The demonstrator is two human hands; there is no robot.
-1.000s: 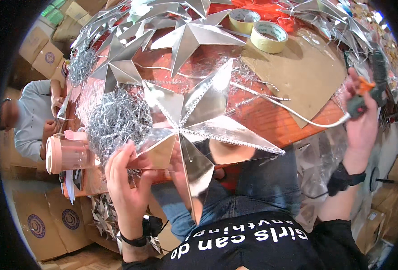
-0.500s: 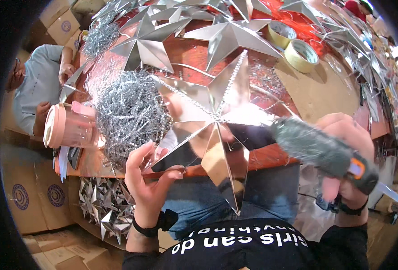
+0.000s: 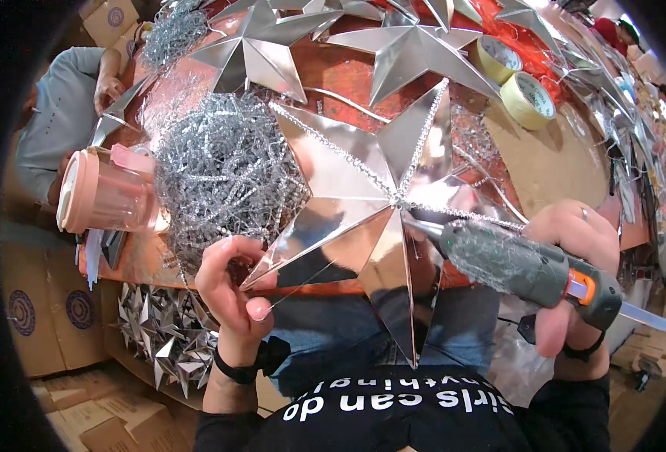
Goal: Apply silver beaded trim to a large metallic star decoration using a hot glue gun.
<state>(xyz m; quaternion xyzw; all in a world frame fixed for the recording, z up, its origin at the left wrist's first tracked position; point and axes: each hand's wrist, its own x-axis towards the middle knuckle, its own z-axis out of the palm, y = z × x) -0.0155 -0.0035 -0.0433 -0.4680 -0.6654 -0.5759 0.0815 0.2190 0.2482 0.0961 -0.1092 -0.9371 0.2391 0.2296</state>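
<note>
A shiny silver five-pointed star [image 3: 348, 218] lies partly over the table edge, its lower point above my lap. Silver beaded trim [image 3: 340, 151] runs along ridges of its upper-left, upper and right points. My left hand [image 3: 231, 290] is closed around the tip of the lower-left point, and a thin strand trails from my thumb. In my right hand [image 3: 578, 241] is a dark glue gun [image 3: 514, 260] with a pale glue stick [image 3: 649, 318] protruding from its back. Its nozzle is at the star's centre; whether it touches cannot be told.
Left of the star sits a tangled heap of silver trim [image 3: 227, 173], beside a pink-lidded cup [image 3: 111, 192]. More silver stars [image 3: 254, 49] and tape rolls [image 3: 529, 100] lie farther back. Cardboard [image 3: 551, 162] covers the right side. A person [image 3: 65, 113] works at far left.
The glue gun's nozzle has gone from the star's right point to its centre. My left fingers have curled around the lower-left tip. The whole view has shifted slightly.
</note>
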